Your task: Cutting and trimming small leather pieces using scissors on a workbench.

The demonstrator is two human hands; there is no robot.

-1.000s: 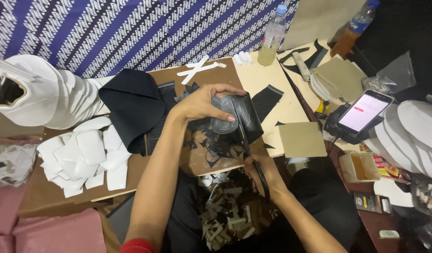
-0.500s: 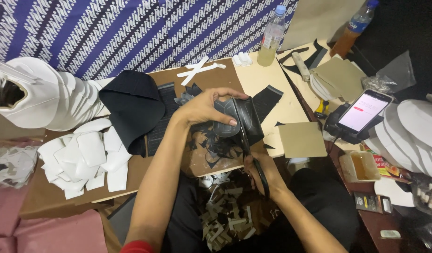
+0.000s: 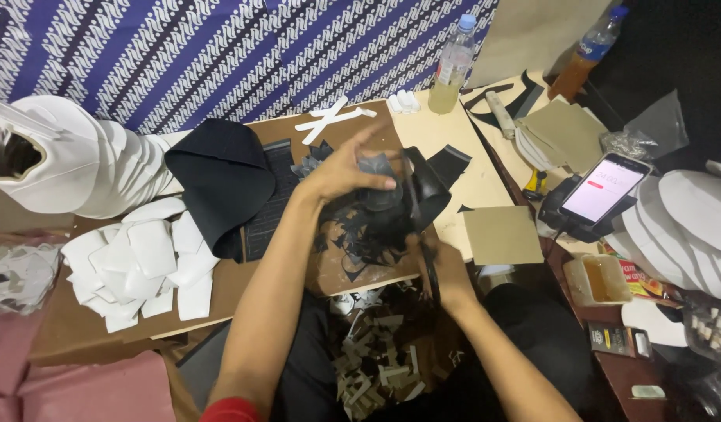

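Gripping a curved black leather piece [image 3: 423,191] at frame center, the left hand [image 3: 346,168] pinches its upper edge, thumb and fingers closed on the material, w/ the index finger lifted. Right hand [image 3: 443,266], just below at 5 o'clock, is wrapped around dark scissors [image 3: 431,270]; blades point up toward the leather, though whether they touch it can't be told. Leather is held just above the brown counter [image 3: 329,266], over a litter of black offcuts [image 3: 360,234].

At 9 o'clock from the hands, a large black sheet [image 3: 224,176] lies draped on the counter, overlapping a dark textured mat [image 3: 270,199]. Farther left, approx 8 o'clock, a heap of white cut shapes [image 3: 141,266]; beyond it at 10 o'clock a stack of white moulded forms [image 3: 71,168]. At 12 o'clock, white strips [image 3: 333,119] lie crossed near the counter's far edge. At 1 o'clock a clear plastic bottle [image 3: 456,66] stands upright. At 3 o'clock a tan card square [image 3: 501,234] lies flat; past it a phone [image 3: 607,187] w/ lit screen sits tilted on a dark stand. Below the counter edge, at 6 o'clock, pale and dark scraps [image 3: 376,359] pile in the person's lap area. A blue-and-white patterned cloth [image 3: 243,55] backs the scene.
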